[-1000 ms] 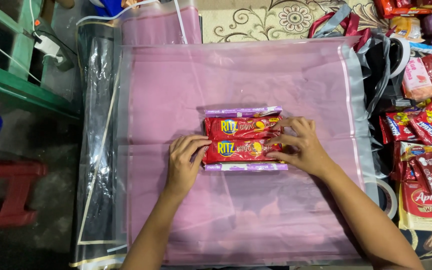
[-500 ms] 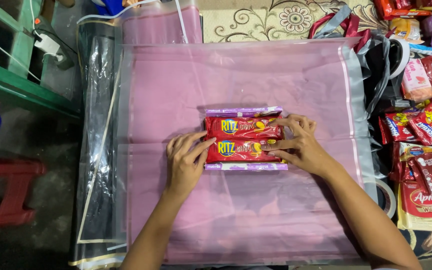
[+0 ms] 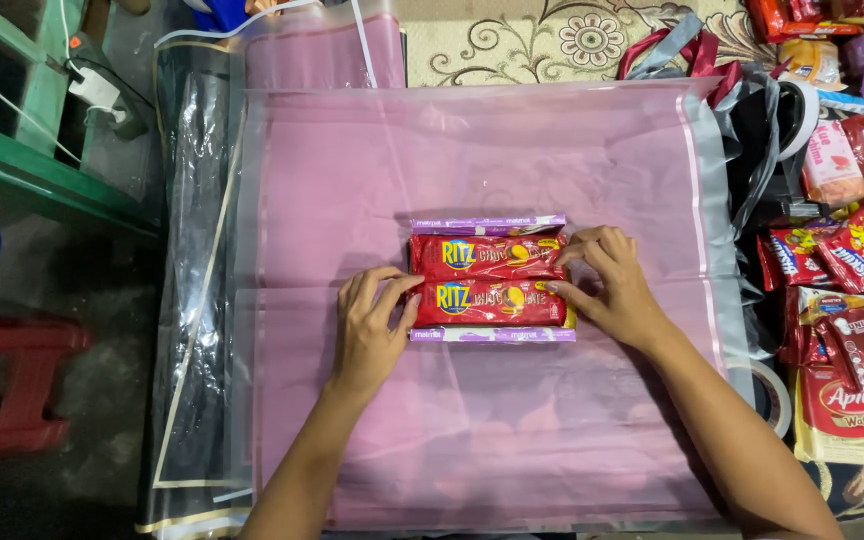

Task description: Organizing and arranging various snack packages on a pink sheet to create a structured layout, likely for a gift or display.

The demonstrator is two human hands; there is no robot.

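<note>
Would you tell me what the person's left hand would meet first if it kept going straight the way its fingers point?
The left hand points up and to the right, and its fingertips already touch the left end of the lower red cracker pack, so that pack comes first.

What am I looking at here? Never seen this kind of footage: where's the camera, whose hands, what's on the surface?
There is no machine: a person works with two bare hands. The single picture comes from a camera worn on the person's head, looking straight down, so the arms enter from the bottom edge.

A pink sheet of thin wrap lies spread flat, with clear plastic beside it on the left. In the middle sit two red packs, side by side on top of purple packs whose edges show above and below.

The left hand presses its fingertips on the left end of the stack; the right hand does the same on the right end. Neither lifts anything: both hands are open, fingers resting on the packs.

More snack packs are piled along the right edge, with a tape roll nearby.
</note>
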